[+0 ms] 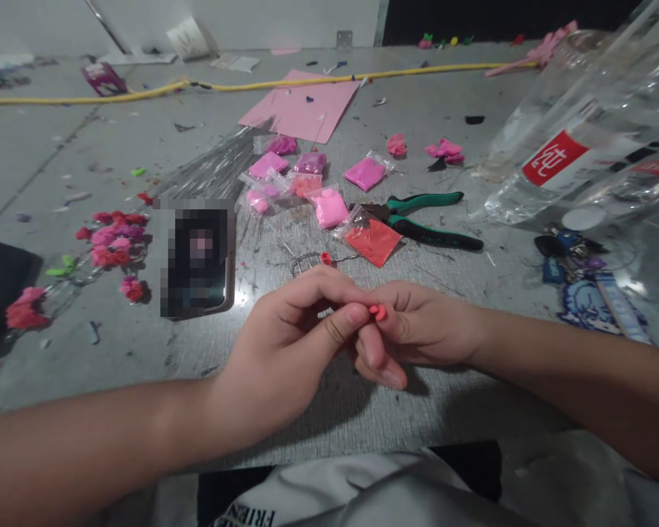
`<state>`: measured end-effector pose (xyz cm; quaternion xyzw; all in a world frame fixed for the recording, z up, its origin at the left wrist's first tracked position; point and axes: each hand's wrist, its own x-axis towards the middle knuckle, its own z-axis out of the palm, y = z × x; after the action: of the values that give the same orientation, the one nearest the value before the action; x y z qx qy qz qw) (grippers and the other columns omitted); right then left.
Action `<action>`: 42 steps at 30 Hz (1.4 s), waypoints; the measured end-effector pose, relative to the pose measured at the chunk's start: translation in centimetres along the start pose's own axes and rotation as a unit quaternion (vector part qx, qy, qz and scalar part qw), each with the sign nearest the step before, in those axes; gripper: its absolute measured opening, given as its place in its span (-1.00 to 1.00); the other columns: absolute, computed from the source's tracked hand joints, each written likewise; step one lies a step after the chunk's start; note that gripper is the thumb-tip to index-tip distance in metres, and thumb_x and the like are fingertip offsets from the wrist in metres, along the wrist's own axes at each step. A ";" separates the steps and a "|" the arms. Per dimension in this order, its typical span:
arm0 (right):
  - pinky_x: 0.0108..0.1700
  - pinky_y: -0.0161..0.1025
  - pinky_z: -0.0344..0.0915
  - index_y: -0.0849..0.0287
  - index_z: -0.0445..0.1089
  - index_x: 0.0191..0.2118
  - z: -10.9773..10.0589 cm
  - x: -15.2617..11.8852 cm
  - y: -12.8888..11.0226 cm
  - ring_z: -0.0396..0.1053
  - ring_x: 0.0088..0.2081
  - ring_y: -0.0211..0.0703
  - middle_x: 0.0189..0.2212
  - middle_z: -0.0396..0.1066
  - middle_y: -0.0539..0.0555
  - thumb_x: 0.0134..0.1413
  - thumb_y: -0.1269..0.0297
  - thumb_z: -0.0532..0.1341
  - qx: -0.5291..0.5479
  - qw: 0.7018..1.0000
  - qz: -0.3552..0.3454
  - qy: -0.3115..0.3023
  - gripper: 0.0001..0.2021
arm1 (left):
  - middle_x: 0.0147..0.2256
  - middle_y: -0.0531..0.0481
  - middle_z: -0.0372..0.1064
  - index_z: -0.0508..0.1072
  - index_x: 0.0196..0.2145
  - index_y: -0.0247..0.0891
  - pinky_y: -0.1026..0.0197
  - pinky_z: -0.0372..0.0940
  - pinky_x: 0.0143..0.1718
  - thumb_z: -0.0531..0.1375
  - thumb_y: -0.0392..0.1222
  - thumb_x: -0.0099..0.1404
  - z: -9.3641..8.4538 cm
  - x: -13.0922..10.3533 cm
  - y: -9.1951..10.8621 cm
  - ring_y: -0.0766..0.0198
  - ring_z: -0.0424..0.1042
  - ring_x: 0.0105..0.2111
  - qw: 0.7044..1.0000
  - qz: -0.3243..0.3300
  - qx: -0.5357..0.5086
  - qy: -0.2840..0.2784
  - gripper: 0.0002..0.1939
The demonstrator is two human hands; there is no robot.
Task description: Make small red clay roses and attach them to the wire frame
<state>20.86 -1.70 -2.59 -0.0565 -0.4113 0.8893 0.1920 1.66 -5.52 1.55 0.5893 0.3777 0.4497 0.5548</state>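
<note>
A small piece of red-orange modelling clay shows between the fingertips of both hands, over the near middle of the table. My left hand pinches at its left side with thumb and forefinger. From the other side my right hand presses it, with fingers curled underneath. The fingers cover part of the clay, so its full shape is hidden. Just beyond my left knuckles lies a twisted wire with a small red bit on it. An orange-red clay packet lies beyond my fingers.
Green-handled pliers lie beyond the hands, near several pink clay packets. A phone, a bundle of thin wires and pink-red clay flowers are left. Clear plastic bottles and a keychain are right.
</note>
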 end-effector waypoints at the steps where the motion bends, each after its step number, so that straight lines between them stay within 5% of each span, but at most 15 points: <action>1: -0.36 -0.36 0.29 0.23 0.52 -0.26 0.0 0.0 0.0 0.37 -0.48 -0.30 -0.54 0.39 -0.02 0.41 -0.05 0.16 0.000 1.000 0.000 -0.002 -0.58 | -0.41 0.08 0.51 0.54 -0.26 -0.11 0.02 0.40 -0.03 0.25 -0.25 0.45 0.0 0.0 0.1 0.25 0.49 -0.30 1.000 0.001 0.003 0.000 -0.90; 15: -0.34 -0.34 0.30 0.24 0.52 -0.26 0.0 0.0 0.3 0.38 -0.47 -0.29 -0.54 0.42 -0.01 0.42 -0.01 0.17 0.024 1.000 -0.005 0.008 -0.60 | -0.35 0.03 0.49 0.65 -0.22 -0.08 -0.02 0.46 -0.05 0.31 -0.33 0.36 -0.2 0.3 0.1 0.21 0.50 -0.26 0.999 0.011 0.031 0.012 -0.85; 22: -0.34 -0.35 0.35 0.25 0.51 -0.27 0.6 0.0 0.1 0.42 -0.45 -0.30 -0.52 0.45 -0.01 0.37 0.02 0.25 0.033 0.997 -0.017 0.073 -0.64 | -0.35 0.05 0.49 0.62 -0.23 -0.12 0.08 0.47 -0.05 0.28 -0.32 0.40 -0.2 0.3 0.1 0.26 0.51 -0.24 0.996 0.022 0.079 0.030 -0.87; 28: -0.25 -0.32 0.38 0.25 0.51 -0.21 1.0 -0.2 -0.3 0.51 -0.37 -0.27 -0.44 0.54 0.04 0.37 -0.06 0.21 -0.057 0.993 -0.017 0.105 -0.59 | -0.49 0.16 0.36 0.52 -0.18 -0.19 0.21 0.51 -0.39 0.19 -0.29 0.49 0.1 0.4 0.1 0.35 0.55 -0.54 0.995 -0.038 -0.091 -0.025 -0.90; 42: -0.29 -0.35 0.33 0.24 0.45 -0.27 1.5 -0.2 -0.7 0.44 -0.41 -0.31 -0.49 0.49 0.00 0.43 0.01 0.16 -0.125 0.985 -0.040 0.114 -0.62 | -0.39 0.10 0.39 0.56 -0.18 -0.21 0.11 0.60 -0.37 0.26 -0.36 0.42 0.0 0.3 -0.1 0.23 0.62 -0.48 0.981 -0.042 -0.181 -0.046 -0.90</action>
<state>20.83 -2.40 -1.05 -0.1647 -0.4965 0.8101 0.2648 1.77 -5.27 1.44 0.4828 0.2884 0.4595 0.6874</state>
